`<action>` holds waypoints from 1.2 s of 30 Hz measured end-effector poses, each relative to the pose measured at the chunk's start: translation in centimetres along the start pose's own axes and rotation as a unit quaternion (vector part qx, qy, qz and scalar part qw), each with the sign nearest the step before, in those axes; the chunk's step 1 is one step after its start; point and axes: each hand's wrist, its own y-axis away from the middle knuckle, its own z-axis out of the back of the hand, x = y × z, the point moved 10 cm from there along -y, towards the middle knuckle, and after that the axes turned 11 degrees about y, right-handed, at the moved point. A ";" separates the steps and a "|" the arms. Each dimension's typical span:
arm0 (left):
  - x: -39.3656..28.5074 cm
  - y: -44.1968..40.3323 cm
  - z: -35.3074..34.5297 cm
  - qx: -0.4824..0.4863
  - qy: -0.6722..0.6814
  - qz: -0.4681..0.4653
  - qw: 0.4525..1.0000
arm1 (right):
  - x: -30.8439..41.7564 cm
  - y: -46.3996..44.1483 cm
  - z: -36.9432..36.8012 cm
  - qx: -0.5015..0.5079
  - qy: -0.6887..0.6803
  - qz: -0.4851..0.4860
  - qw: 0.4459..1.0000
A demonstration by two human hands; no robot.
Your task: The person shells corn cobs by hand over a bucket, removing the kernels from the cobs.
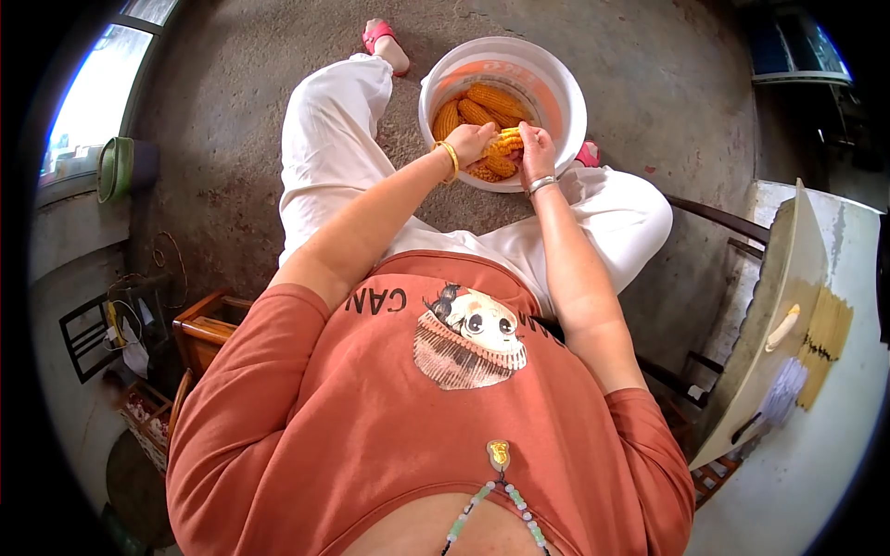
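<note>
An ear of yellow corn (505, 143) is held between my two hands over a white bucket (573, 102). My left hand (471, 142), with a gold bangle at the wrist, closes around its left end. At the right end, the fingers of my right hand (536, 150) grip the ear; a silver band circles that wrist. More corn ears (496, 98) lie inside the bucket below and beyond my hands. Loose kernels (482, 173) show near the bucket's close side, partly hidden by my hands.
The bucket stands on a concrete floor (241, 120) between my legs in white trousers (324, 130). A wooden chair (209, 324) is at the left. On the right is a table (742, 408) with a pale cob-like piece (783, 328) on it.
</note>
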 end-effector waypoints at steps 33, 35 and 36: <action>0.2 -2.2 0.9 -0.042 -0.086 -0.057 0.994 | 0.2 0.7 -0.1 -0.014 -0.021 -0.039 0.999; 0.2 -1.1 0.6 -0.023 -0.025 -0.003 0.999 | 0.3 0.7 -0.1 -0.013 -0.020 -0.038 0.999; 0.1 -0.7 0.6 -0.018 -0.007 0.015 1.000 | 0.3 0.7 0.0 -0.016 -0.025 -0.039 0.999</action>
